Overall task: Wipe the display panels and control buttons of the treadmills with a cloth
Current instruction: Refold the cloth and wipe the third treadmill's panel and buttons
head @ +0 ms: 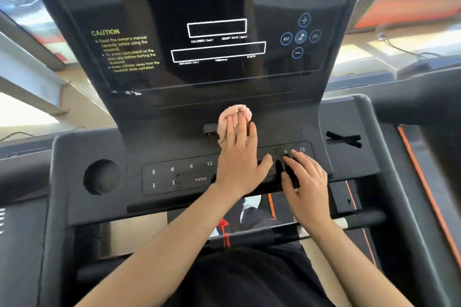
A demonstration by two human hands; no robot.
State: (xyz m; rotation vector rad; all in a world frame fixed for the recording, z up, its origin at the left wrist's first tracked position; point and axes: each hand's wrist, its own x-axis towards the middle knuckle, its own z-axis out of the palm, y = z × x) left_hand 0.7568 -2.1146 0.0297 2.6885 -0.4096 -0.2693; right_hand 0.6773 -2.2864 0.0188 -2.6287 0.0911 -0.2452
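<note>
A black treadmill console fills the view, with a glossy display panel (217, 30) above and a strip of control buttons (174, 177) below. My left hand (239, 157) lies flat with straight fingers on a pink cloth (234, 114), pressing it against the console just under the display, in the middle. My right hand (306, 182) rests with spread fingers on the right part of the button strip, near the numbers 9 and 12. It holds nothing.
A round cup recess (101, 177) sits at the console's left, and a slotted holder (344, 139) at its right. A black handlebar (299, 229) crosses below my wrists. Orange-trimmed side rails (424, 194) run at the right.
</note>
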